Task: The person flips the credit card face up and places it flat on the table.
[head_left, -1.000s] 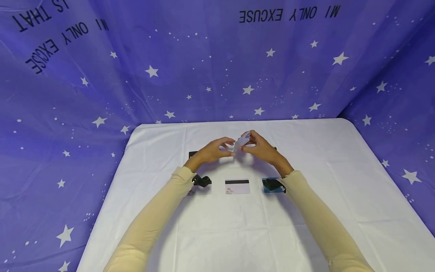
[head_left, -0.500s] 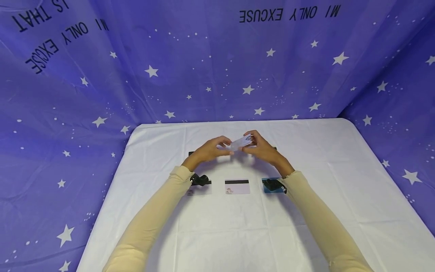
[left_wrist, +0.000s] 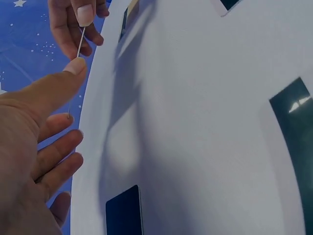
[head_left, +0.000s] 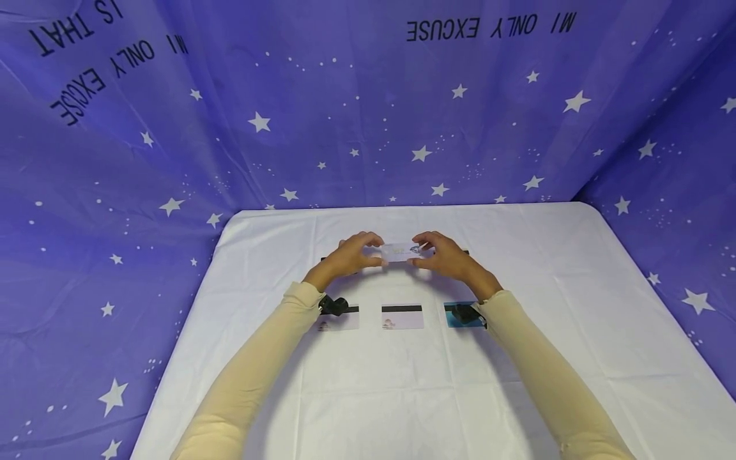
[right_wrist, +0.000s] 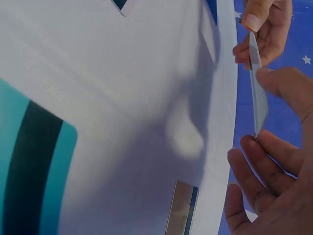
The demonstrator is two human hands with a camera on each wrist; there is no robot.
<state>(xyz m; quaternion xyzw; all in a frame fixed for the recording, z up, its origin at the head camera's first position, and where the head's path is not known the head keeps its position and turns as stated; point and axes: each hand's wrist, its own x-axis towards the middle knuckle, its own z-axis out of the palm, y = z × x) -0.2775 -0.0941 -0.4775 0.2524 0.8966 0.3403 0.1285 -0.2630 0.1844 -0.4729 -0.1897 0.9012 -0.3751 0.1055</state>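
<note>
A pale card point(head_left: 397, 252) with a small dark print at its right end is held raised over the far half of the table. The left hand point(head_left: 352, 254) pinches its left end between thumb and fingers, and the right hand point(head_left: 447, 257) pinches the right end. The left wrist view shows the card edge-on as a thin line point(left_wrist: 80, 43). Seen from the right wrist, the card point(right_wrist: 258, 95) stands between thumb and fingertips, its shadow falling on the cloth.
Nearer the person lie a white striped card point(head_left: 344, 322) partly under the left wrist strap, another white striped card point(head_left: 402, 320) in the middle, and a teal card point(head_left: 457, 322) under the right strap. Behind the hands lie more cards, mostly hidden. White cloth point(head_left: 397, 396) covers the table.
The card has turned from a steep tilt to nearly level lengthwise, its broad face now showing to the head view. Both hands have dropped slightly, the left moving a little left.
</note>
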